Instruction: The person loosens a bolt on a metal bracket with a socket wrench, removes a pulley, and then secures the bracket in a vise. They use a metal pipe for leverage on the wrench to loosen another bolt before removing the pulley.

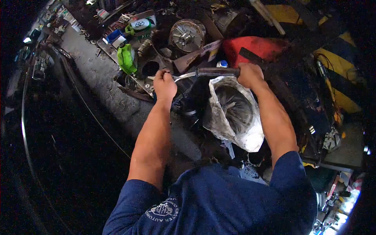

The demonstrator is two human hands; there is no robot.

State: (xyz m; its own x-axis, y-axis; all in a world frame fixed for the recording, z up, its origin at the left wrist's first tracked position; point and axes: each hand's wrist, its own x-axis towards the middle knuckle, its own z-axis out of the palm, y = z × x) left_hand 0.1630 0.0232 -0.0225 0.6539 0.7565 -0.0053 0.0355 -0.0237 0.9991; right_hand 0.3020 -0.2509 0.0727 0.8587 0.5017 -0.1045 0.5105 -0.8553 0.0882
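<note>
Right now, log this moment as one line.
left hand: gripping metal tool end | right hand: gripping dark handle | below: open plastic bag | behind: round metal part

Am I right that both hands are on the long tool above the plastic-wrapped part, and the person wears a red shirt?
Not quite. The shirt is dark blue, not red, as the head view shows. The rest holds: the left hand and right hand both grip the long tool above the plastic-wrapped part.

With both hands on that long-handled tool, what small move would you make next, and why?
Probably a short, steady pull of the handle with the right hand, while the left hand steadies the head end. Both hands already grip it, above the metal housing.
</note>
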